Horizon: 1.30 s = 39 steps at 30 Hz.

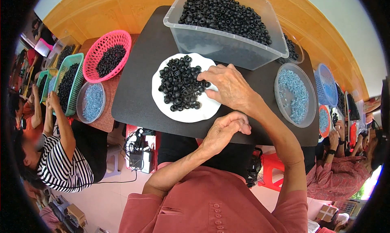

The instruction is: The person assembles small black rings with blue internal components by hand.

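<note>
A white scalloped plate (161, 109) lies in front of me, heaped with small black ring-shaped pieces (178, 80), each with a hole. My right hand (229, 86) reaches over the plate's right side. Its thumb and fingers are apart at the edge of the heap, with a black piece or two between them. Below it, at the table's front edge, my left hand (227, 129) is closed with the fingers curled in. Whatever it may hold is hidden.
A large clear bin (211, 46) of black pieces stands behind the plate on the dark table (136, 82). At right is a round clear tub (313, 107) of light-blue pieces. Baskets, including a pink one (90, 56), stand at left. People sit working on both sides.
</note>
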Each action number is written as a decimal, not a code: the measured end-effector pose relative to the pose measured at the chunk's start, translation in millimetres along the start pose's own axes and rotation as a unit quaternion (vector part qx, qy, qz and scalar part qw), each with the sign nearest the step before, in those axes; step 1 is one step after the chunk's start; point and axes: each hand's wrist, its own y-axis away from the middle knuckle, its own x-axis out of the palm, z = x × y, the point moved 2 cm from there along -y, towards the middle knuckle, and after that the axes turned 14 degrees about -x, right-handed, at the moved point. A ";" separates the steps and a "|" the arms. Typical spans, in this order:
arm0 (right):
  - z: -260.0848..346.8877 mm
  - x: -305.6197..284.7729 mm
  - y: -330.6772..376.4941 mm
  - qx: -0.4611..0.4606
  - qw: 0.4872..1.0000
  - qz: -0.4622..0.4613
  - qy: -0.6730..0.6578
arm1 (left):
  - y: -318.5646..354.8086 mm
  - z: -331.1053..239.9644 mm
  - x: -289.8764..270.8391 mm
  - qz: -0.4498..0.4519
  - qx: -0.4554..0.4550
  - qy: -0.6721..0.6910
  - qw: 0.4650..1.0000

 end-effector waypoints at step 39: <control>29.6 -37.3 127.0 0.102 0.927 -0.266 -0.244 | -17.3 -5.4 7.7 -0.032 -0.003 0.109 0.994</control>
